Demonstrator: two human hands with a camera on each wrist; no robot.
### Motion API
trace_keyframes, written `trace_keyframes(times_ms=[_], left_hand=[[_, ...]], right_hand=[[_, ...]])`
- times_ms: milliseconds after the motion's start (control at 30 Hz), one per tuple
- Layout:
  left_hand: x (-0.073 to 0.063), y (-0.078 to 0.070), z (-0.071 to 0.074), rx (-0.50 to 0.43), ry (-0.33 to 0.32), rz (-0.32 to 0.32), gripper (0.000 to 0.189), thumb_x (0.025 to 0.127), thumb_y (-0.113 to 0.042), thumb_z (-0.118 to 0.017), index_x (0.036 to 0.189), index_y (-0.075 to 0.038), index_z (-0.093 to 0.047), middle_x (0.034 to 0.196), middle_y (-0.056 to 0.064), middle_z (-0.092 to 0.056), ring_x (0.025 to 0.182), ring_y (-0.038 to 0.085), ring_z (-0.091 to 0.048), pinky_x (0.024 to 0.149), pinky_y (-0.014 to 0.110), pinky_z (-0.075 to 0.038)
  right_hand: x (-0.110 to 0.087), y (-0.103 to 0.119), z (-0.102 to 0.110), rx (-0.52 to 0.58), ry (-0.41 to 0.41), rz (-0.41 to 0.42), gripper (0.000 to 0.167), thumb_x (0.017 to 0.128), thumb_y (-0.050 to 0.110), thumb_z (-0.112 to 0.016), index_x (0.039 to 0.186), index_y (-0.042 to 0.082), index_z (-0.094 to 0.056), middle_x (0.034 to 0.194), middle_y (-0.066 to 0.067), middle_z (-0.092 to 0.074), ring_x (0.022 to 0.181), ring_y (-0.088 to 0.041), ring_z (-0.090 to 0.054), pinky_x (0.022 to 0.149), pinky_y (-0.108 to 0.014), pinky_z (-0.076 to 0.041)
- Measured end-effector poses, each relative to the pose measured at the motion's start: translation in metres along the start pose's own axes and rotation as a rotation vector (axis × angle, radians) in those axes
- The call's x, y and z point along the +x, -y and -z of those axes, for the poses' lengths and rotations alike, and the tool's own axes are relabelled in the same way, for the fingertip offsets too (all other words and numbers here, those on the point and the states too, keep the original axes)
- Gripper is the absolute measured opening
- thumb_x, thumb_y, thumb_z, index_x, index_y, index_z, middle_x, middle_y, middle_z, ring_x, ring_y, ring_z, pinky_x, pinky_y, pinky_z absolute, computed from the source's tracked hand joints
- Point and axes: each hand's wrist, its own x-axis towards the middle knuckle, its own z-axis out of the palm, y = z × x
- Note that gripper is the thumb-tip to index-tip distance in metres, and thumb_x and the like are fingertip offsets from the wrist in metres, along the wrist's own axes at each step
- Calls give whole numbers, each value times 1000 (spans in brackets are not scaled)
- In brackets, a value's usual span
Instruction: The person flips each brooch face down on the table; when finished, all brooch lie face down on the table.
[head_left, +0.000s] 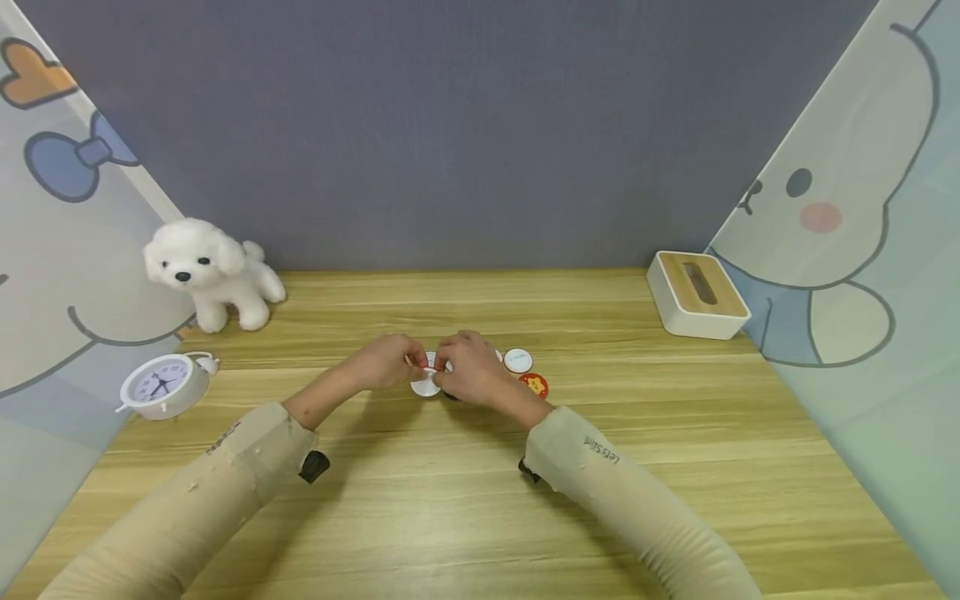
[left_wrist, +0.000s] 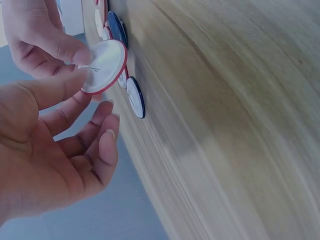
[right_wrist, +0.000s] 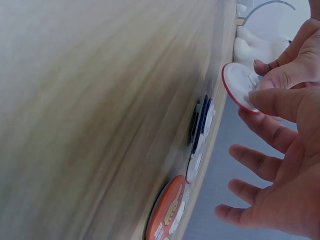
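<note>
Two hands (head_left: pixel 390 362) (head_left: pixel 471 368) pinch one white-backed, red-rimmed badge (left_wrist: pixel 110 64).

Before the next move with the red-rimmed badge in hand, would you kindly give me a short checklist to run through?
1. Left hand pinching the red-rimmed badge: ok.
2. Right hand pinching it too: ok.
3. Badge lifted off the table: ok, the wrist views show it raised.
4. White back with its pin turned into view: ok.
5. Pin fastened or undone: cannot tell, it is too small and partly covered.
6. Toy dog and alarm clock apart from both hands: ok.
</note>
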Motion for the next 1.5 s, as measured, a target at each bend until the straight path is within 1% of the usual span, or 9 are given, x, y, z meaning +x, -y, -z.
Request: trace_keyframes(times_ms=[133,300,367,500,600,833,1000,1333,1500], left_hand=[[0,4,1,-33,18,6,16,97,-17,-65,106,-5,-70,112,13,-70,94,23,-63,79,36,-52],[1,9,1,-66,47,32,15,98,-17,-63,105,-4,-69,112,14,-70,91,21,-59,77,33,-48],[1,10,1,-66,47,34,14,98,-16,-63,103,-4,-69,108,13,-70,85,19,-55,73,30,-45],[1,10,1,-73,41,28,13,99,-15,-62,100,-4,-69,99,10,-69,80,17,-53,70,28,-43],[2,10,2,-70,41,17,13,99,-15,-62,99,-4,-70,95,8,-69,78,17,-52,68,28,-42],[4,9,0,-31,35,28,12,97,-16,-65,96,-5,-71,90,5,-69,78,16,-53,68,27,-43],[5,9,-4,-33,36,20,10,95,-13,-67,93,-4,-71,84,4,-67,75,14,-52,65,25,-42],[2,14,-4,-66,48,72,9,95,-13,-66,98,-4,-69,90,9,-66,78,16,-52,68,27,-43],[2,15,-5,-44,45,94,10,95,-14,-67,100,-6,-71,93,7,-68,84,18,-57,75,32,-47]], right_hand=[[1,-1,-1,29,7,-9,14,93,28,-65,87,20,-74,144,-4,-59,144,-38,-38,110,-65,-36],[2,-3,0,60,-15,-16,15,93,25,-66,89,16,-78,142,-7,-60,141,-37,-43,106,-61,-42],[2,-3,0,58,-24,-18,15,93,24,-66,88,16,-77,140,-8,-62,138,-37,-45,104,-60,-44],[2,-4,0,37,-18,1,16,91,22,-66,80,15,-76,120,-2,-71,117,-29,-60,88,-48,-54],[2,-3,-1,11,0,8,19,90,22,-66,75,17,-74,108,2,-71,107,-27,-62,77,-42,-53],[4,-1,-1,-31,-2,-23,6,91,21,-65,88,19,-71,123,0,-69,125,-34,-54,94,-56,-49],[6,0,-3,-42,27,-34,10,90,21,-65,80,20,-68,121,0,-68,130,-36,-50,96,-56,-47],[6,0,-5,-55,35,-26,17,90,21,-66,74,19,-64,118,-2,-66,131,-38,-50,98,-56,-46],[7,0,-6,-68,43,-42,16,89,22,-64,74,18,-66,128,-3,-64,139,-40,-41,108,-59,-39]])
